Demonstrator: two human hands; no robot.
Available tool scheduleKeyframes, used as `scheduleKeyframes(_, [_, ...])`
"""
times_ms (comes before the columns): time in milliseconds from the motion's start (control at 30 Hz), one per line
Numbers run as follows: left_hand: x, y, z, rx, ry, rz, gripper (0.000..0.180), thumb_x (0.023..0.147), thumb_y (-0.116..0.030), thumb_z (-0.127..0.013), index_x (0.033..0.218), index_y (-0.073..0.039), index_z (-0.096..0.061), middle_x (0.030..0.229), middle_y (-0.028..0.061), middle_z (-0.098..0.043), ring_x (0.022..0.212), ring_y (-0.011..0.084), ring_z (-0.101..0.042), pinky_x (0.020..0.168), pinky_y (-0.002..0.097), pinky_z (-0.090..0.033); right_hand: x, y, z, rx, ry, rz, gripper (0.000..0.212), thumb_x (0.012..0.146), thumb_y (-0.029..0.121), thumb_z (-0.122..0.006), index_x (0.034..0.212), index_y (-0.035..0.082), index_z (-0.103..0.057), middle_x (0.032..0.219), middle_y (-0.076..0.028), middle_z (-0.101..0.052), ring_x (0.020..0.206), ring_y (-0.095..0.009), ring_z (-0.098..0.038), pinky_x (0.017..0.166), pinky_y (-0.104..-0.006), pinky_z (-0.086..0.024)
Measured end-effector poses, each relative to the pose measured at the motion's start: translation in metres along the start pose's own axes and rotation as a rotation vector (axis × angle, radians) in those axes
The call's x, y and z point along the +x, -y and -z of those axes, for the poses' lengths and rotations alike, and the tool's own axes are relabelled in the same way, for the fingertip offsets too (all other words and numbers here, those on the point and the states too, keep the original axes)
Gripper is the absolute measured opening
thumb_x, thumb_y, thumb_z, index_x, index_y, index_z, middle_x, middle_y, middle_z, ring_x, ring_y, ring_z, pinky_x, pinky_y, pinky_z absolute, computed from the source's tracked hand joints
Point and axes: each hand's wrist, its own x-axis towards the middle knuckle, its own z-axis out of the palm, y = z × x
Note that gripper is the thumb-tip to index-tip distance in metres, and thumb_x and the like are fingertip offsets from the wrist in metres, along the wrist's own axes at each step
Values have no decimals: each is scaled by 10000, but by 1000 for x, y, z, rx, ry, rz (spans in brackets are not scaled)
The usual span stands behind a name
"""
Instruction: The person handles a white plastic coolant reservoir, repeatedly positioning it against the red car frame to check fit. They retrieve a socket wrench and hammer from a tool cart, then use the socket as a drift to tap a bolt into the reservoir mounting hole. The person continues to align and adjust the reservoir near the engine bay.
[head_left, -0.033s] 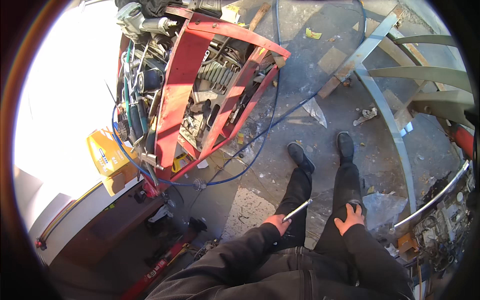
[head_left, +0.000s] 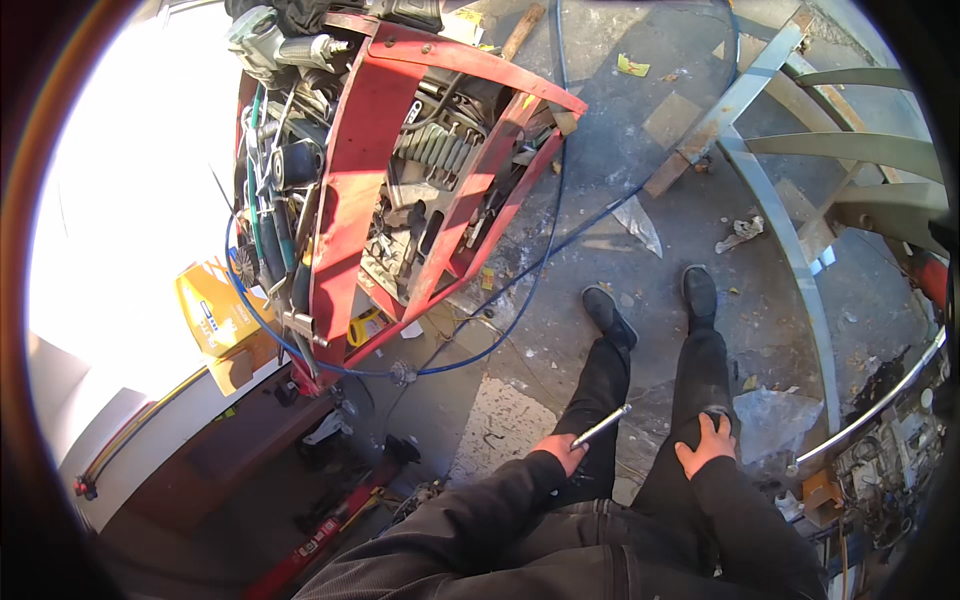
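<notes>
My left hand (head_left: pixel 565 453) is closed round one end of a short, shiny metal rod-like tool (head_left: pixel 602 426), whose exact kind I cannot make out. The rod's free end points forward and right, over my left leg. My right hand (head_left: pixel 708 446) lies on my right thigh near the knee, fingers spread and nothing in it. Ahead on the left, a red metal tool cart (head_left: pixel 345 220) is crammed with hand tools. A grey and silver air impact wrench (head_left: pixel 285 48) rests on top of it.
A blue hose (head_left: pixel 480 352) loops around the cart and across the floor. On the right stands a grey metal frame (head_left: pixel 790 245) with curved bars. An engine-like metal assembly (head_left: pixel 885 455) sits near right. A yellow box (head_left: pixel 215 310) stands left of the cart; a red floor jack (head_left: pixel 325 535) lies below.
The view has shifted slightly, so the surroundings sit a little differently in the picture. My left hand keeps its hold on the rod, and my right hand stays on my thigh.
</notes>
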Motion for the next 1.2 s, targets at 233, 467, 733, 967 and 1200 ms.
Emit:
scheduleKeyframes(233, [22, 18, 18, -22, -63, -1, 413, 1070, -488, -628, 1061, -92, -744, 954, 242, -762, 971, 473, -739, 874, 551, -578, -1, 18, -21, 18, -128, 11, 742, 910, 321, -809, 1574, 96, -563, 1691, -308, -365, 1420, -569, -483, 1180, -583, -466])
scheduleKeyframes(467, [103, 2, 152, -441, -783, -219, 467, 1050, -432, -733, 876, -6, -654, 674, 125, -612, 633, 228, -580, 647, 422, -488, 1, 24, -41, 13, -182, 30, 691, 920, 305, -792, 1546, 89, -590, 1669, -303, -393, 1396, -559, -499, 1157, -587, -479])
scheduleKeyframes(733, [59, 38, 206, -405, -736, -142, 387, 1043, -399, -729, 938, -28, -698, 707, 95, -644, 657, 220, -601, 678, 415, -509, 4, 36, -50, -35, -257, 67, 546, 982, 285, -727, 1481, 79, -644, 1640, -278, -454, 1346, -548, -554, 1124, -577, -505])
scheduleKeyframes(967, [-35, 42, 122, -441, -462, -229, 389, 1057, -412, -684, 960, -35, -705, 764, 174, -679, 727, 328, -673, 730, 464, -539, 12, 41, -46, -294, -210, 149, 463, 1021, 293, -635, 1423, 63, -664, 1501, -255, -633, 1259, -486, -669, 1095, -545, -537])
scheduleKeyframes(1200, [-88, 131, 86, -322, -289, -194, 415, 1040, -473, -652, 1065, -77, -775, 948, 224, -776, 944, 432, -764, 855, 501, -591, -3, 138, 73, -378, -337, 446, 454, 957, 256, -720, 1362, 61, -658, 1280, -258, -729, 1203, -458, -707, 1058, -557, -565])
